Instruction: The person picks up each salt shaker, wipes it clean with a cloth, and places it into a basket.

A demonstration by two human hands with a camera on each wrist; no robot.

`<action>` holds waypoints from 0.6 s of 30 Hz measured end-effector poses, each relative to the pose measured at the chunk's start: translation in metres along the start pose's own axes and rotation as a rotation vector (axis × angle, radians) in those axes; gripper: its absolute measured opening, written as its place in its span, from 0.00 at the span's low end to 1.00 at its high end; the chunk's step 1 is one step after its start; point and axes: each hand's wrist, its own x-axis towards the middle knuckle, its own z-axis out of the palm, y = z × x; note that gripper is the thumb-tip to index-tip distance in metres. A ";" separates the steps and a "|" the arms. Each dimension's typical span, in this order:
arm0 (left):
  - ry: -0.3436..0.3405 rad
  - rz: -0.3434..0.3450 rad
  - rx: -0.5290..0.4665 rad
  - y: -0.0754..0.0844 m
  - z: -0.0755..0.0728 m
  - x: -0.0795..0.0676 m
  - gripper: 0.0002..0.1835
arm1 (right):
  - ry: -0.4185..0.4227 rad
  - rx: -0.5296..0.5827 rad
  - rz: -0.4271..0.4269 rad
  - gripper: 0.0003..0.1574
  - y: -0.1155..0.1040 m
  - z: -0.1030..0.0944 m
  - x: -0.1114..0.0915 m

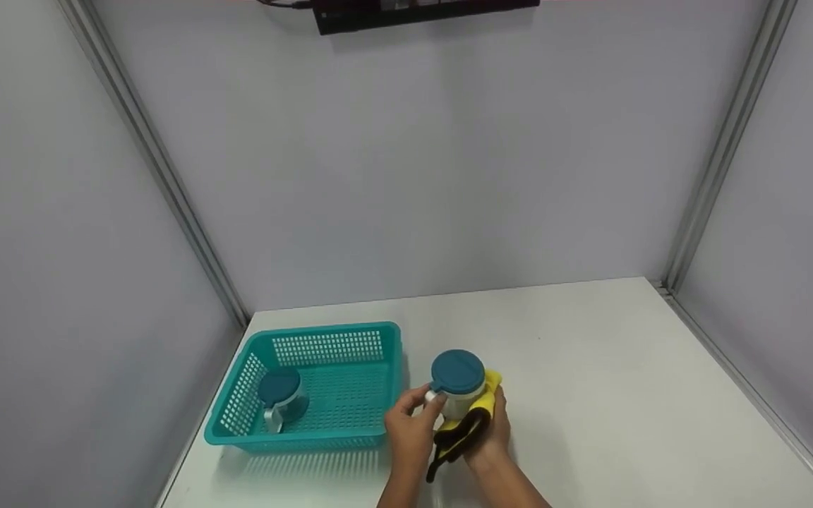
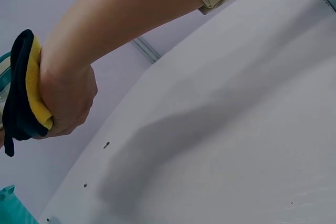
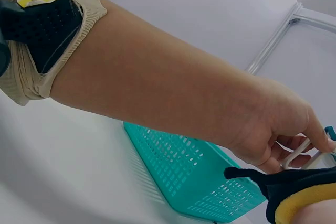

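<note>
A jar (image 1: 457,372) with a blue lid and a pale handle is held upright over the table, between both hands. The left hand (image 1: 410,427) pinches its handle, a grip also visible in the right wrist view, where the left hand (image 3: 275,121) has its fingers around the white handle. From the other side, the right hand (image 1: 495,434) holds a yellow and black cloth (image 1: 473,427) against the jar's body. In the left wrist view the right hand (image 2: 68,95) is curled around the cloth (image 2: 23,87), which hides most of the jar.
Left of the hands stands a teal perforated basket (image 1: 336,441). Inside it, at the left, lies a similar blue-lidded jar (image 1: 290,398) with its handle toward the front. Grey walls enclose the white table (image 1: 625,395), and a dark device (image 1: 420,17) hangs on the back wall.
</note>
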 end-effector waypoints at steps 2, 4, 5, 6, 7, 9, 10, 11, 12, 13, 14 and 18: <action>0.004 -0.008 -0.001 0.000 0.001 0.000 0.14 | 0.036 -0.061 -0.029 0.38 0.000 0.000 0.001; 0.012 -0.023 0.004 0.001 0.002 0.000 0.14 | 0.076 -0.099 -0.053 0.40 0.001 -0.001 0.002; 0.017 -0.029 0.010 0.001 0.003 0.000 0.14 | 0.090 -0.110 -0.062 0.42 0.001 -0.002 0.002; 0.021 -0.035 0.008 0.001 0.004 0.000 0.14 | 0.102 -0.120 -0.069 0.44 0.002 -0.002 0.002; 0.025 -0.038 0.003 0.001 0.004 0.000 0.14 | 0.106 -0.124 -0.077 0.47 0.002 -0.002 0.002; 0.032 -0.043 0.001 0.001 0.005 -0.001 0.13 | 0.120 -0.130 -0.094 0.51 0.002 -0.002 0.002; 0.037 -0.046 -0.002 0.000 0.005 -0.002 0.13 | 0.127 -0.143 -0.102 0.52 0.003 -0.001 0.002; 0.040 -0.048 -0.005 0.000 0.005 -0.002 0.13 | 0.136 -0.154 -0.112 0.52 0.003 -0.001 0.001; 0.045 -0.048 -0.003 0.000 0.005 -0.002 0.13 | 0.141 -0.160 -0.125 0.52 0.003 0.000 0.001; 0.051 -0.048 -0.002 0.001 0.005 -0.002 0.14 | 0.147 -0.168 -0.137 0.52 0.004 0.001 0.001; 0.055 -0.049 -0.001 0.001 0.005 -0.002 0.14 | 0.158 -0.179 -0.148 0.52 0.004 0.001 0.001; 0.054 -0.018 -0.014 0.004 0.003 0.002 0.16 | 0.172 -0.238 -0.187 0.52 0.005 0.003 0.000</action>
